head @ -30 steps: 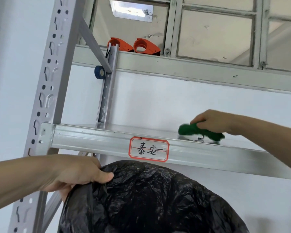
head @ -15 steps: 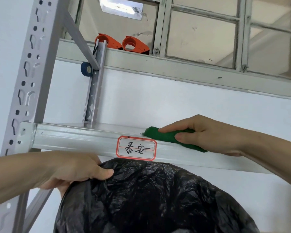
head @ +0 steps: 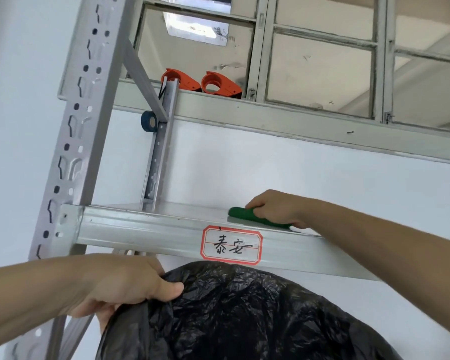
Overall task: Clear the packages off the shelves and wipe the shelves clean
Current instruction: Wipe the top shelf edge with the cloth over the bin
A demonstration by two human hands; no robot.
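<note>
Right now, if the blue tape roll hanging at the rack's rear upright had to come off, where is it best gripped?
Pinch the blue tape roll across its outer rim, coming from the left, open side. The diagonal brace and rear upright crowd its right. What it hangs on is hidden.

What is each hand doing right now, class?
Left hand: grips the black bag.
Right hand: holds the green cloth on the shelf.
</note>
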